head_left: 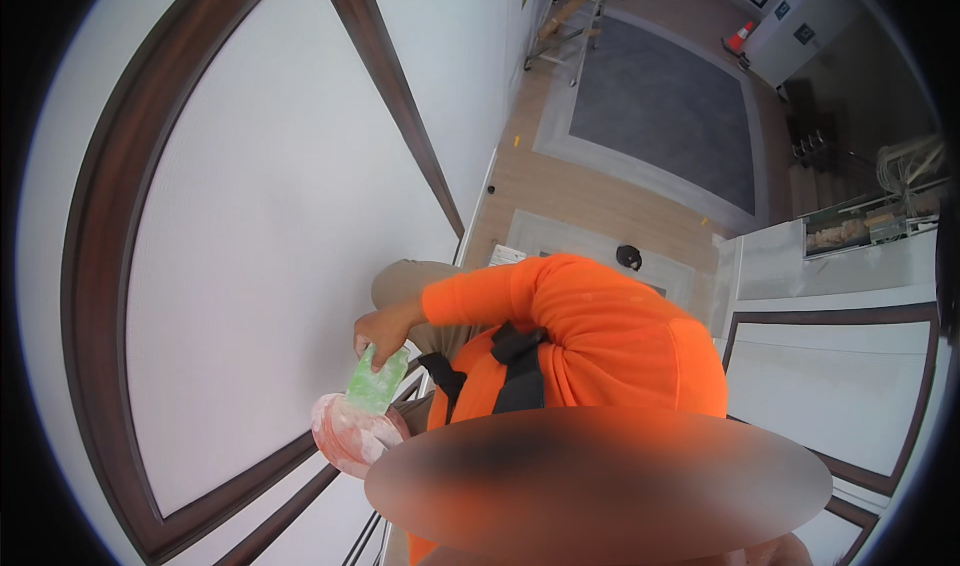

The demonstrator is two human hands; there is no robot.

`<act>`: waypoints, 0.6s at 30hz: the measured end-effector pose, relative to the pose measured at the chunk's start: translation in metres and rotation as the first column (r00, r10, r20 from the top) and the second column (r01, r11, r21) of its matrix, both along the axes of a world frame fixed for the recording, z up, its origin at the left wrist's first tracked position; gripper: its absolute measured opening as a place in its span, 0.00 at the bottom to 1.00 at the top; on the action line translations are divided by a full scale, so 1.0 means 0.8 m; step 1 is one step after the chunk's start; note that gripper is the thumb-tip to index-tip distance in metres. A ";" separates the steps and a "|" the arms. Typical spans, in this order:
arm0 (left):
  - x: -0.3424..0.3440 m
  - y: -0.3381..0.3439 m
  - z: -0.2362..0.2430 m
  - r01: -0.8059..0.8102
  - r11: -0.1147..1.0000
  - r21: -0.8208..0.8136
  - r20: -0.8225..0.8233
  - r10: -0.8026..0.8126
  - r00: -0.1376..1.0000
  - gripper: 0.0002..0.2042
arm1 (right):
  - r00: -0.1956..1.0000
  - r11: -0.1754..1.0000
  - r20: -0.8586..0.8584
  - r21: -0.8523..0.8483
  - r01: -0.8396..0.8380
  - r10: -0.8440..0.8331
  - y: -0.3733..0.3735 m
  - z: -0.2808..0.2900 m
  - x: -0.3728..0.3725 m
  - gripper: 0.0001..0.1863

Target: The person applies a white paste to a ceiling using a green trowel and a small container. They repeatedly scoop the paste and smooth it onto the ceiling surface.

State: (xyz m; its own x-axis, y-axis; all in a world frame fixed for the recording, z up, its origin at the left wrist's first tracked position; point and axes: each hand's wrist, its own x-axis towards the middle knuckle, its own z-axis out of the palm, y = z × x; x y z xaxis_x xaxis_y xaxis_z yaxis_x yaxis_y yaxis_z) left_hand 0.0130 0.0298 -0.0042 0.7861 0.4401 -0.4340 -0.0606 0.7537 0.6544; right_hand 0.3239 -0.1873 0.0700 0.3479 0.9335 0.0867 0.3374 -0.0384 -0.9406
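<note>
My right hand, below an orange sleeve, is closed on a green putty spreader smeared with white residue. The blade reaches down to the rim of a reddish-pink round bowl coated with white paste. A pale piece, its kind unclear, shows at the bowl's near side. My left hand is out of sight, and a blurred patch at the lower edge covers the area beside the bowl. Just beyond the right hand is a bent knee in khaki trousers.
A white wall panel framed by dark wood trim stands close on the left. Farther off are a stepladder, a grey floor area and an orange cone. A small black object lies on the floor.
</note>
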 end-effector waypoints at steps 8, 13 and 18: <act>0.004 0.003 -0.006 -0.003 1.000 -0.007 -0.009 0.003 1.000 0.37 | 0.999 1.000 -0.037 0.010 -0.009 0.009 -0.002 0.028 -0.001 0.19; 0.008 0.008 -0.005 0.003 1.000 -0.001 0.002 -0.003 1.000 0.37 | 0.997 1.000 0.070 -0.004 -0.020 0.020 -0.001 0.010 0.006 0.20; -0.004 0.007 -0.007 -0.012 1.000 -0.010 -0.017 0.012 1.000 0.37 | 1.000 1.000 0.026 0.018 0.009 -0.010 -0.005 0.032 -0.001 0.19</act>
State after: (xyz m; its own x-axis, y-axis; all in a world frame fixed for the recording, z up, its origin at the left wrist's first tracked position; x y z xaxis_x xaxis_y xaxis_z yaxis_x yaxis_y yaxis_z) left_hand 0.0097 0.0353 -0.0100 0.7735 0.4446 -0.4517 -0.0587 0.7599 0.6474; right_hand 0.3229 -0.1909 0.0953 0.3541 0.9285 0.1120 0.3613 -0.0254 -0.9321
